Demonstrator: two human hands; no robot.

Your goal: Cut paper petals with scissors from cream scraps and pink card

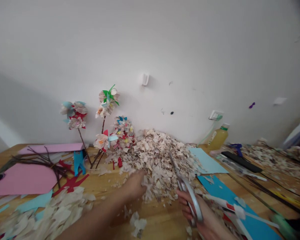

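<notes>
My right hand (202, 216) is closed round the grey handles of a pair of scissors (182, 181), whose blades point up and away over a big heap of pale paper scraps (155, 156). My left hand (135, 186) reaches into the near edge of that heap; its fingers are blurred and buried among the scraps, so I cannot see whether they grip anything. Both hands are low in the picture, close together on the wooden table (162, 223).
Paper flowers on twigs (105, 110) stand against the white wall. Pink sheets (20, 178), loose twigs (40, 161) and cut petals (52, 213) lie left. Blue sheets (240, 206), a glue tube (225, 205), a yellow bottle (218, 136) and more scraps lie right.
</notes>
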